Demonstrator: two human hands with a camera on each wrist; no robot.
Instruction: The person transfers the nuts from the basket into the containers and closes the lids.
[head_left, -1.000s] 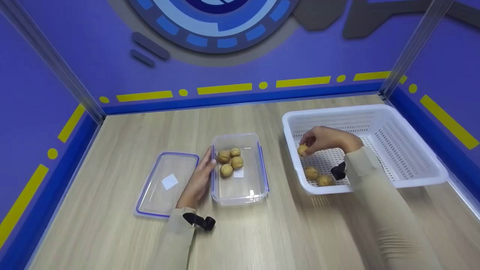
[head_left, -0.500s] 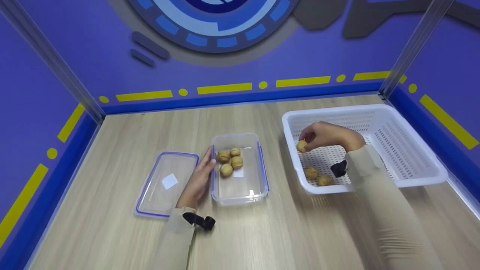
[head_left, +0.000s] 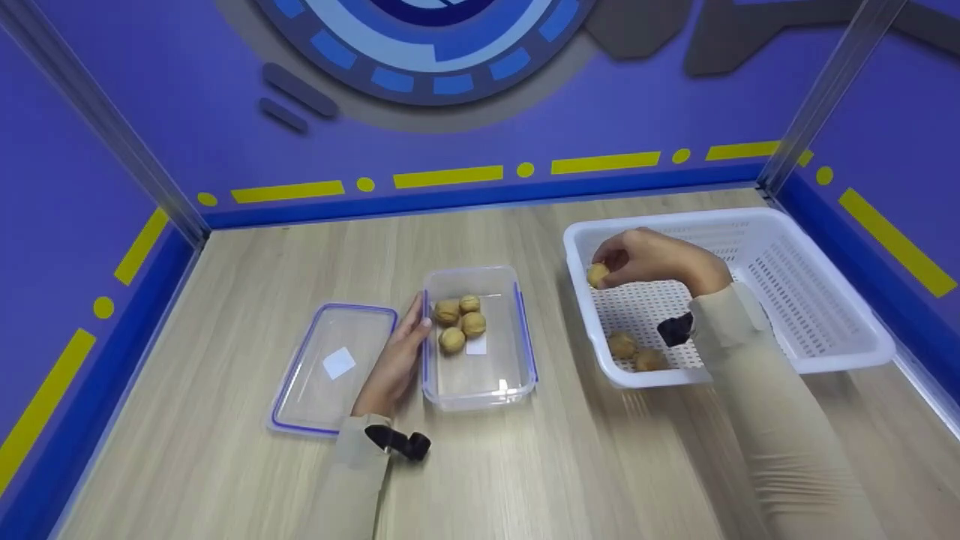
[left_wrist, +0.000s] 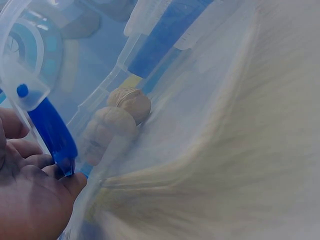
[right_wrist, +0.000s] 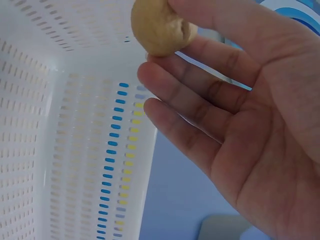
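Note:
My right hand (head_left: 645, 259) pinches a walnut (head_left: 598, 274) between thumb and fingertips, just inside the left wall of a white perforated plastic basket (head_left: 840, 367). In the right wrist view, the walnut (right_wrist: 159, 27) sits at the fingertips, with the other fingers stretched below it. Two more walnuts (head_left: 650, 360) lie in the basket's near left corner. My left hand (head_left: 397, 360) holds the left side of a clear food container (head_left: 480, 382), thumb at the rim. Several walnuts (head_left: 452, 340) rest inside it. In the left wrist view, the fingers (left_wrist: 30, 162) are at a blue-edged side latch (left_wrist: 52, 132).
The container's clear lid (head_left: 311, 397), blue-edged with a white label (head_left: 340, 364), lies on the wooden table (head_left: 510, 480), left of the container and partly beneath the left forearm. Blue-purple panels (head_left: 450, 150) wall the table at the back and sides.
My right hand has risen slightly with the walnut, shifting up and left toward the basket's left rim. My left hand, the container and the lid have stayed put.

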